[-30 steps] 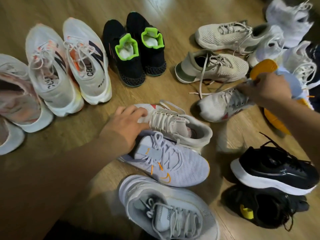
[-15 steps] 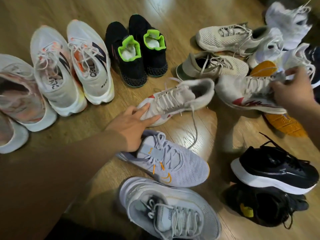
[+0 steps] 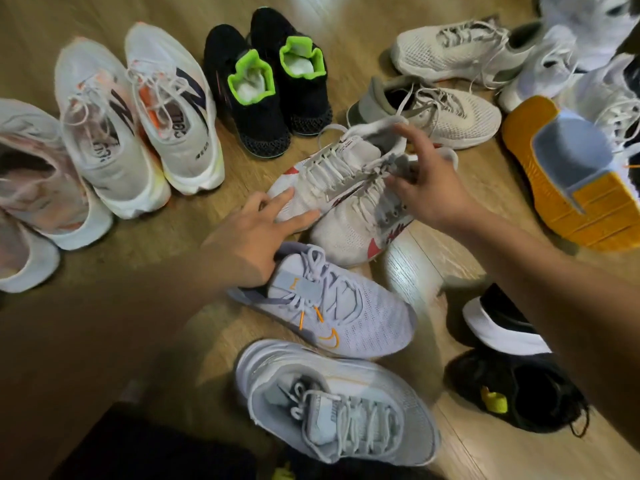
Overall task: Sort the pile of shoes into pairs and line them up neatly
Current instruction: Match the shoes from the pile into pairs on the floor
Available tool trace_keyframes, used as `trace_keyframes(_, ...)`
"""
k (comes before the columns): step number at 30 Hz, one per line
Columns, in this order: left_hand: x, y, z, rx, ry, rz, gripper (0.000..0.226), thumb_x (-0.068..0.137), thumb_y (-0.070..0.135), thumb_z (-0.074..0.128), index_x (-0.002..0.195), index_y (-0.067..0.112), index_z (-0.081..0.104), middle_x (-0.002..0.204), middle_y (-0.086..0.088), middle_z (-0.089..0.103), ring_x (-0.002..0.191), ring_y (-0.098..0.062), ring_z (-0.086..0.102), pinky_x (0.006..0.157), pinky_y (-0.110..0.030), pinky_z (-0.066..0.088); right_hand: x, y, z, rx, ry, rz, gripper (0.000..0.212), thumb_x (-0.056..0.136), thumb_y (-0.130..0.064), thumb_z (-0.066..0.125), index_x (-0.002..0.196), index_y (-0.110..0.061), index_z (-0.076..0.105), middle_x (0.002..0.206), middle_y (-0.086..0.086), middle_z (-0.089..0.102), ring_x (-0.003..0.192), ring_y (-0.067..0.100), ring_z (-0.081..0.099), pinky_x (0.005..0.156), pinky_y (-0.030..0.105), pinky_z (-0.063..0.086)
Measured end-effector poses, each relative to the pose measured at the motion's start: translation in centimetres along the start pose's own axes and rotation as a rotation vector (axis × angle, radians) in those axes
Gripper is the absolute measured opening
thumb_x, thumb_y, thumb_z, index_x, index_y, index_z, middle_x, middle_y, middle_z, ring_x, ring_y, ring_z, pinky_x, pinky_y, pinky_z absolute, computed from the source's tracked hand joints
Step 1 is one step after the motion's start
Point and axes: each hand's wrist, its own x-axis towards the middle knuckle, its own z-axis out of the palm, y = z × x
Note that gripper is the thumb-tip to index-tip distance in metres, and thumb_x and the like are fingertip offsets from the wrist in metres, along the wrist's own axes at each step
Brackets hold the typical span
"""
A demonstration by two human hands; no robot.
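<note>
Both hands were busy. We logged the left hand (image 3: 249, 233) flat, fingers straight and slightly spread, with its fingertips pressing the toe of the first white-red shoe (image 3: 332, 171). The heel of its palm sat over the collar of the lilac shoe (image 3: 346, 317). The right hand (image 3: 426, 181) hung over the second white-red shoe (image 3: 360, 223), fingers spread and loosely bent, thumb touching the tongue. We saw no closed grip. Those two shoes lay touching side by side in the middle of the wooden floor (image 3: 450, 265), toes toward us, not quite parallel.

Head view, done as we judged it:
- The white-orange pair (image 3: 138, 133) and the black-green pair (image 3: 270, 88) stood next to each other in a row.
- The pinkish shoes (image 3: 38, 181) sat at the left edge, too blurred for us to confirm a pair.

We judged the task roughly halfway. Left to do:
- The white-red pair needed squaring up and moving into the row.
- The beige mesh shoes (image 3: 443, 112) lay near each other but out of line.
- The lilac shoe's likely mate, the overturned orange-soled shoe (image 3: 571, 178), lay well apart from it.
- The grey shoe (image 3: 332, 403) had no mate in sight.
- The black shoes (image 3: 498, 327) were heaped together.
- The white shoes (image 3: 554, 64) were jumbled at top right.
</note>
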Motion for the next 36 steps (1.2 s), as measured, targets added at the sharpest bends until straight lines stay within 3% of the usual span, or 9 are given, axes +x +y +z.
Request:
trace_keyframes(7,-3.2,1.1,0.7,-0.104,0.055,0.035,0.081,0.094,0.027,0.052,0.145,0.059,-0.003,0.157,0.004,-0.032,0.147,-0.034,-0.017,0.12,-0.045,0.011,0.7,-1.5,1.6,0.217,-0.098,0.219,0.05,0.096,-0.009,0.057,0.137,-0.037,0.047,0.134,0.01,0.052,0.103,0.023,0.063,0.08,0.039,0.06)
trace_keyframes(12,-8.6,1.0,2.1,-0.497,-0.066,0.045,0.075,0.093,0.011,0.051,0.147,0.051,0.016,0.161,0.007,-0.019,0.147,-0.017,0.023,0.109,-0.025,0.033,-1.2,-5.0,3.6,0.584,-0.341,0.483,0.031,0.095,0.003,0.047,0.115,-0.018,0.057,0.096,0.014,0.063,0.082,0.034,0.059,0.081,0.048,0.05)
trace_keyframes(15,-9.2,-0.7,2.4,-0.64,-0.106,0.118,0.06,0.088,0.035,0.059,0.145,0.034,0.04,0.16,0.008,0.018,0.149,-0.01,0.011,0.117,-0.025,0.023,-1.5,-5.2,2.9,0.223,-0.389,0.348,0.026,0.095,-0.005,0.044,0.11,-0.015,0.062,0.081,0.013,0.067,0.075,0.031,0.064,0.07,0.039,0.057)
trace_keyframes(17,-8.8,-2.1,1.5,-0.824,-0.093,0.049,0.06,0.073,0.055,0.062,0.129,0.034,0.058,0.149,0.009,0.04,0.141,-0.005,0.031,0.111,-0.02,0.032,-0.7,-4.6,1.9,-0.3,-0.254,0.023,0.023,0.092,-0.016,0.053,0.112,-0.02,0.065,0.084,0.005,0.068,0.074,0.021,0.064,0.061,0.026,0.048)
trace_keyframes(19,-7.3,-3.5,0.2,-1.019,0.033,-0.135,0.046,0.069,0.052,0.069,0.111,0.036,0.064,0.123,0.009,0.054,0.107,-0.003,0.059,0.091,-0.02,0.046,-0.5,-4.2,1.4,-0.621,-0.244,-0.243,0.032,0.083,-0.024,0.067,0.115,-0.019,0.066,0.092,0.005,0.066,0.08,0.023,0.063,0.064,0.026,0.044)
trace_keyframes(21,-5.1,-4.7,-0.3,-0.945,0.174,-0.302,0.033,0.078,0.034,0.073,0.109,0.03,0.063,0.107,0.006,0.057,0.086,-0.005,0.061,0.08,-0.022,0.047,-0.3,-3.8,1.4,-0.775,-0.328,-0.318,0.051,0.076,-0.032,0.072,0.124,-0.015,0.061,0.102,0.008,0.063,0.091,0.029,0.061,0.071,0.029,0.043)
trace_keyframes(26,-1.8,-4.7,1.5,-0.884,0.108,-0.489,0.065,0.077,0.026,0.076,0.135,0.022,0.047,0.132,0.0,0.054,0.114,-0.017,0.056,0.103,-0.039,0.045,0.4,-3.9,2.7,-0.881,-0.232,-0.341,0.024,0.08,-0.032,0.064,0.098,-0.016,0.066,0.093,0.004,0.06,0.086,0.032,0.059,0.062,0.031,0.045)
trace_keyframes(31,-4.3,-2.3,2.9,-1.046,0.242,-0.541,0.088,0.078,0.039,0.075,0.148,0.034,0.022,0.139,-0.002,0.044,0.105,-0.027,0.062,0.09,-0.046,0.053,-1.1,-2.8,1.6,-1.074,-0.262,-0.101,0.033,0.083,-0.054,0.058,0.094,-0.024,0.066,0.078,-0.001,0.055,0.072,0.021,0.056,0.059,0.031,0.052)
trace_keyframes(36,-7.2,-1.3,2.3,-0.975,0.003,-0.298,0.061,0.062,0.073,0.063,0.112,0.039,0.057,0.097,0.014,0.064,0.08,-0.003,0.063,0.075,-0.027,0.052,-4.2,0.0,1.2,-1.01,-0.027,0.142,0.042,0.087,-0.057,0.052,0.083,-0.019,0.068,0.071,0.002,0.053,0.062,0.025,0.054,0.047,0.025,0.038)
